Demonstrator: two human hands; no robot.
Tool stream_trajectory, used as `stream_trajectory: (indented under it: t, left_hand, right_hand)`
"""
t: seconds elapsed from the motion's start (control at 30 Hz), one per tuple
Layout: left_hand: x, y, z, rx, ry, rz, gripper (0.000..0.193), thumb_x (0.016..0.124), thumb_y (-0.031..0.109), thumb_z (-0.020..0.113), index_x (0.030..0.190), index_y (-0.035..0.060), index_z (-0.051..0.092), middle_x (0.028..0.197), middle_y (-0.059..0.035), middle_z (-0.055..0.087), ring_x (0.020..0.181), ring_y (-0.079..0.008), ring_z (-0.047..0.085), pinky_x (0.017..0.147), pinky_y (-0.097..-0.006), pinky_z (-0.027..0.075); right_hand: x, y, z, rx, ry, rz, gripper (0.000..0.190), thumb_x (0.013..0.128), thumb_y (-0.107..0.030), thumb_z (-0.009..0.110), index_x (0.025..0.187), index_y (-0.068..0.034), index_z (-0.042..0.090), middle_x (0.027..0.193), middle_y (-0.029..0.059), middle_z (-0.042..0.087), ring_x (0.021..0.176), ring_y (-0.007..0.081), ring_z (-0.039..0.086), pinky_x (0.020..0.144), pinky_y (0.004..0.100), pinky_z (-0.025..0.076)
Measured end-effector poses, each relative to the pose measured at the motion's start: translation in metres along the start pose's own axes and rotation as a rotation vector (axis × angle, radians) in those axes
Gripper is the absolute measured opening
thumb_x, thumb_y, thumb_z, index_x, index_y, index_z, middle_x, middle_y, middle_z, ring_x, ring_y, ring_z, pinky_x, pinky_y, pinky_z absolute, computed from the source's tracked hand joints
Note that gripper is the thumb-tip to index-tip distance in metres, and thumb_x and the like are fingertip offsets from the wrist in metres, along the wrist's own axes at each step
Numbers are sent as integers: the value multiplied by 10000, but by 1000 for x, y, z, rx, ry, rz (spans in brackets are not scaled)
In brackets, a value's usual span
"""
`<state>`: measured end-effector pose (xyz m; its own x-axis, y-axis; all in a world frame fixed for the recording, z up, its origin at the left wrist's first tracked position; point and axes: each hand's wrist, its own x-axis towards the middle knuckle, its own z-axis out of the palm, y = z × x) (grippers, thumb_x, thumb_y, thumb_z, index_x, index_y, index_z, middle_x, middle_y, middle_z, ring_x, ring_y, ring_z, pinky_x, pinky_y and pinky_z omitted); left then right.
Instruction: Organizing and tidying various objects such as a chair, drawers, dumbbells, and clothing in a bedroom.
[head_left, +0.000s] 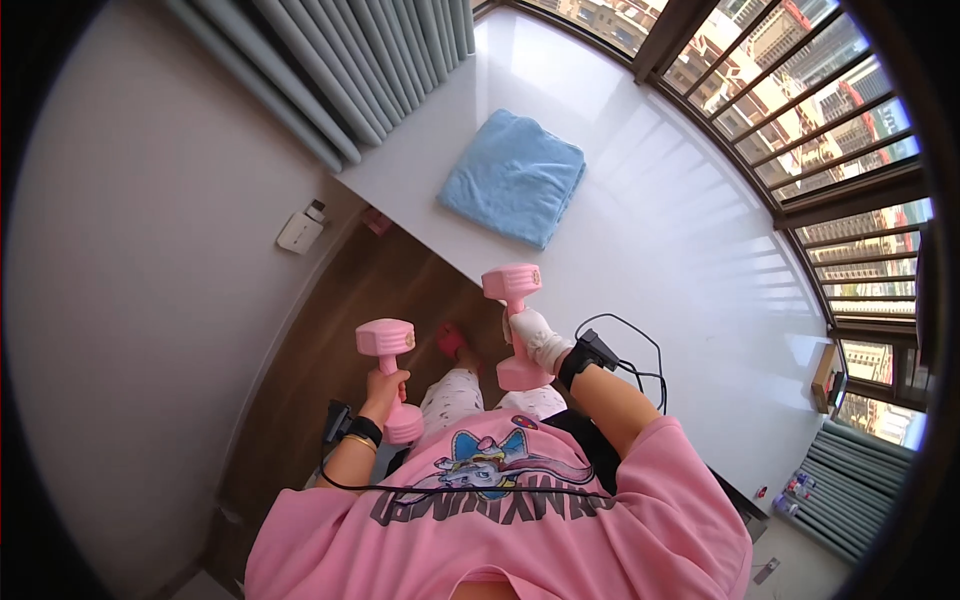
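My left hand, bare, is wrapped around the handle of a pink dumbbell. That dumbbell stands nearly in line with my forearm, one head beyond my fist and the other close to my lap. In my right hand, which wears a white glove, is a second pink dumbbell. It is held near the edge of a white windowsill ledge; whether it touches the ledge I cannot tell. A folded light-blue towel lies on the ledge, beyond my right hand and apart from it.
Black devices with a cable are strapped to both wrists. Barred windows line the right side. A grey-green curtain hangs at the upper left, near a wall-mounted white box. Brown flooring lies below.
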<state>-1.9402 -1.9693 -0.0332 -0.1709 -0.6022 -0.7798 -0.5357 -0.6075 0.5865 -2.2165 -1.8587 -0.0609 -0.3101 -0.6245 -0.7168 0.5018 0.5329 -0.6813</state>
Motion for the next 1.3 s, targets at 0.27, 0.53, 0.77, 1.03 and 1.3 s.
stream_trajectory:
  t: [0.27, 0.53, 0.77, 1.03, 1.3]
  left_hand:
    - [81, 91, 89, 434, -314, 89, 137, 655, 98, 626, 674, -6, 539, 532, -49, 527, 416, -119, 503, 374, -250, 411]
    - [103, 101, 261, 592, -522, 54, 153, 653, 118, 628, 697, 5, 535, 569, -50, 546, 452, -115, 521, 408, -245, 423]
    - [161, 77, 369, 568, -603, 98, 181, 658, 153, 621, 692, 4, 524, 572, -48, 544, 465, -124, 525, 436, -253, 423]
    - [248, 73, 440, 664, -582, 238, 217, 671, 194, 615, 716, 2, 524, 556, -57, 553, 471, -144, 543, 457, -270, 427]
    - [281, 75, 466, 698, -598, 228, 243, 674, 204, 606, 765, -6, 525, 565, -73, 564, 504, -159, 559, 494, -283, 435]
  right_hand:
    - [11, 73, -80, 98, 359, 81, 87, 579, -56, 483, 649, -18, 518, 537, 98, 541, 498, 236, 543, 473, 321, 422]
    - [19, 119, -152, 200, 550, 155, 209, 523, -23, 565, 724, 1, 512, 566, 142, 542, 548, 303, 567, 481, 362, 445]
    - [100, 128, -206, 103, 708, 174, 240, 545, -32, 593, 773, 3, 524, 701, 189, 569, 687, 336, 576, 588, 354, 464]
    - [188, 123, -258, -268, 838, -170, 246, 566, -40, 562, 799, 3, 495, 725, 190, 539, 666, 358, 543, 598, 360, 450]
    - [197, 131, -289, -173, 702, -16, 176, 547, -56, 617, 716, -36, 576, 703, 185, 581, 753, 333, 571, 660, 340, 480]
